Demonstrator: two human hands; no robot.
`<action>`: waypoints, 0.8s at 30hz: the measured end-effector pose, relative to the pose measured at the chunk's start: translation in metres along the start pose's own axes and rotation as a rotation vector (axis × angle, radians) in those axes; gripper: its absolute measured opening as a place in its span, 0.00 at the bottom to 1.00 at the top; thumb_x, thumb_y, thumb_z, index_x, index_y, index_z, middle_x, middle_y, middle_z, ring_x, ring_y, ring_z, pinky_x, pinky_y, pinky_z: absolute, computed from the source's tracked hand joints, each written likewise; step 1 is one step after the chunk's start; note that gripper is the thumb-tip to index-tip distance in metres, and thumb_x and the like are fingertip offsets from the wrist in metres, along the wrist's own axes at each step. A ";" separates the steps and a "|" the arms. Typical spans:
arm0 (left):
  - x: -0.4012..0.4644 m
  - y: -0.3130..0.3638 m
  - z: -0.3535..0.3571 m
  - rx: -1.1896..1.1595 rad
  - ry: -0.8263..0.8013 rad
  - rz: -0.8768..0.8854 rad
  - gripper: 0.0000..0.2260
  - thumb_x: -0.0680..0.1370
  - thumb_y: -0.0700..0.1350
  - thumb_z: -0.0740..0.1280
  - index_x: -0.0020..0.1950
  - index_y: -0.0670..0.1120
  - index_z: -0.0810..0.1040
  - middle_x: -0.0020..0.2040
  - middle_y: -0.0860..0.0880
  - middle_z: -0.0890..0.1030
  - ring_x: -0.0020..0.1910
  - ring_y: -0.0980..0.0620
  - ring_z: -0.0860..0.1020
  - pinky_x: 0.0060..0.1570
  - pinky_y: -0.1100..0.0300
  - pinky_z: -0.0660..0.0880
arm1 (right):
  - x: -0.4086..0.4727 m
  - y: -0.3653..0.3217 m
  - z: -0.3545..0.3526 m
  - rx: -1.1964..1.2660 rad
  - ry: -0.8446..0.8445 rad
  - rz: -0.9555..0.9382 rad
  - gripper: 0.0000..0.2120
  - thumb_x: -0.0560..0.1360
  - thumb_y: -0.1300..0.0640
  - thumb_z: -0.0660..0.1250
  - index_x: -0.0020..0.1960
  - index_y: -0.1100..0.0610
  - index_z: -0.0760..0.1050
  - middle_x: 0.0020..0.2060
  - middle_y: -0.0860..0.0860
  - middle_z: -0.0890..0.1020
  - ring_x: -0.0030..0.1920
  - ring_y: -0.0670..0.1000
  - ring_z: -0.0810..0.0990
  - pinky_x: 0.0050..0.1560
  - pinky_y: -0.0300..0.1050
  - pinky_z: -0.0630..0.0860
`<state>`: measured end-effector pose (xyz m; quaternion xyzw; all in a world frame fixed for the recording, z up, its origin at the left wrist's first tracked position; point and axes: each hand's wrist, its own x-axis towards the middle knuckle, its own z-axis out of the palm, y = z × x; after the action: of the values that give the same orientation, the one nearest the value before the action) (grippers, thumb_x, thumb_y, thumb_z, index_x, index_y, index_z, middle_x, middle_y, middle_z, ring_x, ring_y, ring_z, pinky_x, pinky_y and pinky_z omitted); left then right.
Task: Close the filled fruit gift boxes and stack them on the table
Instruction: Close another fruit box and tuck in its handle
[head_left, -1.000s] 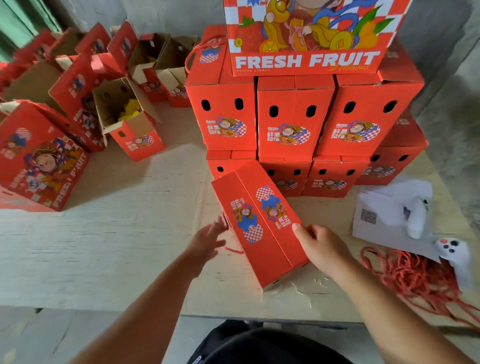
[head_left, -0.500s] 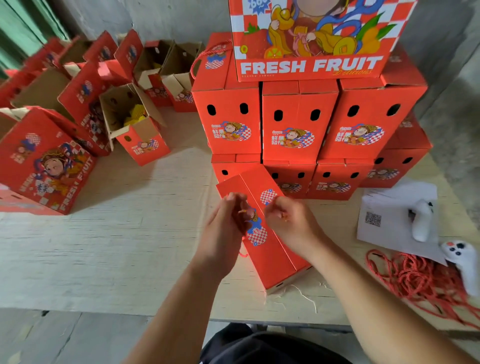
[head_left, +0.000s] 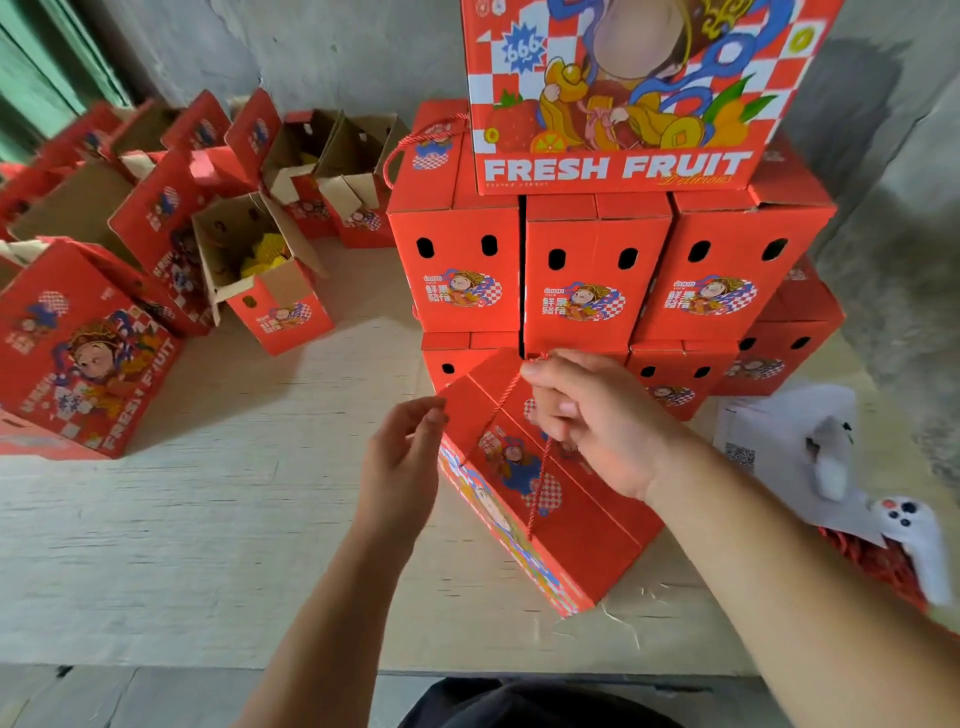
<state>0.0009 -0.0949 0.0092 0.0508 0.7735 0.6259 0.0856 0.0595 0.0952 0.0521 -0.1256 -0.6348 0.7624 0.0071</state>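
While the view runs from the far left, a closed red fruit gift box printed "FRESH FRUIT" (head_left: 85, 358) stands upright at the table's left edge. Behind it, a cluster of open boxes (head_left: 291, 156) with flaps raised. Nearest of these, an open box with yellow contents (head_left: 260, 270), flaps spread, well apart from the hands.

Wooden table (head_left: 182, 519), pale, grain visible.

Left hand (head_left: 402, 462): fingers loosely curled, thumb and forefinger tips meeting just at the left edge of the closed gift box (head_left: 550, 499); whether they pinch the cord cannot be told. That box lies near the front edge of the table, tilted, its far end touching the stack of closed boxes (head_left: 597, 265).

Red cord handle (head_left: 535, 483) runs over the box top up to the right hand (head_left: 597, 421), whose thumb and fingers pinch it above the box.

Stack: two tiers of closed boxes with a large "FRESH FRUIT" box (head_left: 623, 93) on top.

Right side: white paper with QR code (head_left: 748, 441), two white controllers (head_left: 914, 540), a pile of red cords (head_left: 878, 566) beneath.
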 end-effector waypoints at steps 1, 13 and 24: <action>0.001 -0.005 -0.003 -0.016 0.004 -0.030 0.08 0.84 0.40 0.65 0.57 0.46 0.83 0.50 0.49 0.86 0.45 0.60 0.79 0.50 0.60 0.74 | 0.000 -0.008 0.006 -0.013 -0.027 -0.019 0.17 0.77 0.50 0.68 0.30 0.49 0.70 0.26 0.47 0.65 0.29 0.50 0.65 0.55 0.53 0.73; 0.018 -0.009 -0.045 -0.185 -0.112 0.121 0.10 0.82 0.50 0.66 0.61 0.49 0.77 0.55 0.56 0.83 0.55 0.55 0.80 0.52 0.65 0.76 | -0.032 -0.084 0.029 -0.110 0.065 -0.112 0.14 0.74 0.43 0.68 0.37 0.52 0.77 0.25 0.47 0.64 0.28 0.53 0.66 0.49 0.53 0.72; 0.027 -0.050 -0.044 -0.116 -0.118 -0.162 0.15 0.82 0.34 0.65 0.65 0.49 0.78 0.55 0.54 0.84 0.43 0.70 0.80 0.42 0.76 0.73 | -0.014 -0.022 0.063 -0.468 0.222 0.123 0.16 0.80 0.53 0.68 0.42 0.66 0.75 0.28 0.54 0.72 0.28 0.52 0.70 0.41 0.56 0.72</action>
<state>-0.0328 -0.1426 -0.0330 0.0199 0.7312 0.6566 0.1839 0.0569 0.0368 0.0865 -0.2447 -0.7805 0.5753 0.0012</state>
